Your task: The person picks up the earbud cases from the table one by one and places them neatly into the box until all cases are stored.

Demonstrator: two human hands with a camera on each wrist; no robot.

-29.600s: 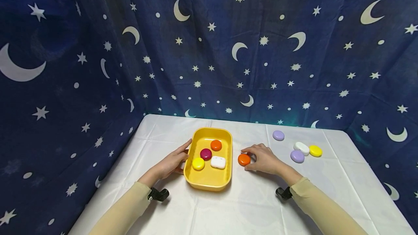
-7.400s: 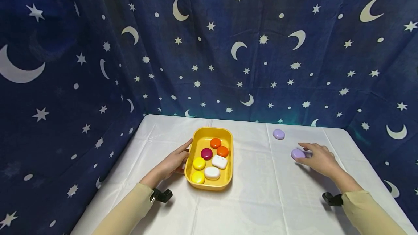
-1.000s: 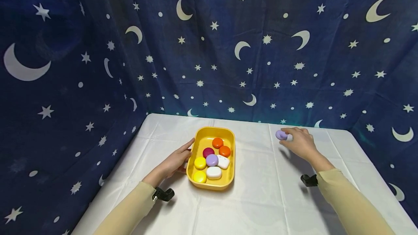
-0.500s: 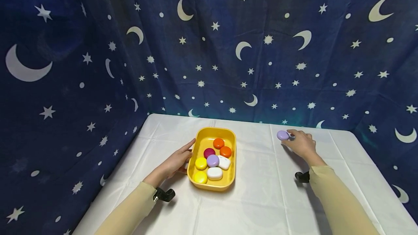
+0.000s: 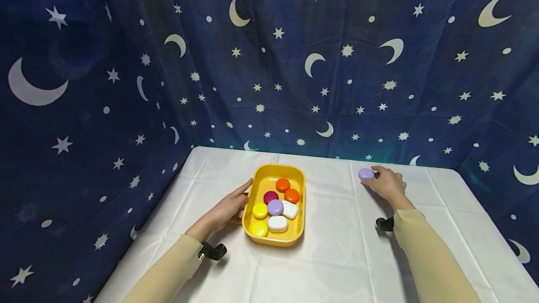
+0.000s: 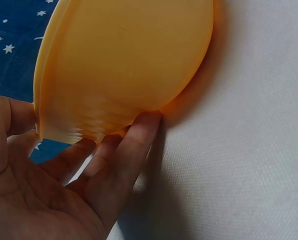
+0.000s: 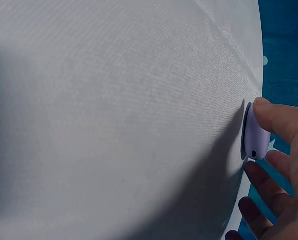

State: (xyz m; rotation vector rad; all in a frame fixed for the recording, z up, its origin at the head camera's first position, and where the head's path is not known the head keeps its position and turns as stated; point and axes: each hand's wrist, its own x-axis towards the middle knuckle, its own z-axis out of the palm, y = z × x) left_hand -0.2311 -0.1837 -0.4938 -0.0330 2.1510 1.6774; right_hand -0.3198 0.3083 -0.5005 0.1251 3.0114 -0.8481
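Note:
In the head view my left hand (image 5: 222, 209) rests against the outer left wall of a yellow tray (image 5: 298, 228). The left wrist view has its fingertips touching the tray wall (image 6: 133, 55). Far right on the table, my right hand (image 5: 388, 183) pinches a lavender pebble-shaped case (image 5: 366, 174) between thumb and fingers. A small dark slot marks that case's edge (image 7: 258, 132) in the right wrist view. Inside the tray are orange cases (image 5: 283, 184), a dark red one (image 5: 271, 197), yellow ones (image 5: 259, 228), white ones (image 5: 278, 224) and another lavender one (image 5: 275, 207), partly over a white one.
A white cloth covers the table (image 5: 328, 256). Behind and along the left hangs a dark blue curtain (image 5: 286, 69) with moons and stars. A black wrist mount (image 5: 213, 251) sticks out beneath the left wrist, and another (image 5: 385, 224) beneath the right.
Since the oldest frame, an orange, a white, a yellow and a lavender case have gone into the tray. In the last second my right fingers closed around the far lavender case; my left hand stayed.

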